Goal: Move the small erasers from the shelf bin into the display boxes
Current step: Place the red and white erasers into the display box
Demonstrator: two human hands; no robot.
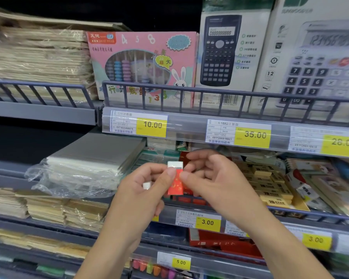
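At the centre of the frame, a small white eraser in a red paper sleeve [176, 178] is pinched between the thumb and curled fingers of the left hand [147, 186] and the fingertips [186, 175] of the right hand [214, 178]. It is held upright, its white end at the top and the red sleeve below. The left thumb is pressed on the upper part of the sleeve; the right thumb tip is touching its right edge, while the other right fingers are loosely curled above and behind it. A second small white eraser [147, 185] is tucked inside the curled left fingers, only its end being visible.

Directly behind the hands, a red display box [189, 195] is seen on the middle shelf, largely hidden by them. To the right of it, a cardboard box of cream-yellow erasers [268, 182] is set on the same shelf. To the left, a stack of grey sheets in clear plastic wrap [89, 158] is laid. Along the grey shelf rail [189, 220] just below the hands, a yellow price tag marked 3.00 [207, 222] is fixed.

On the upper shelf, a pink abacus box [141, 63] is stood at upper centre, with a boxed black scientific calculator [222, 51] to its right.
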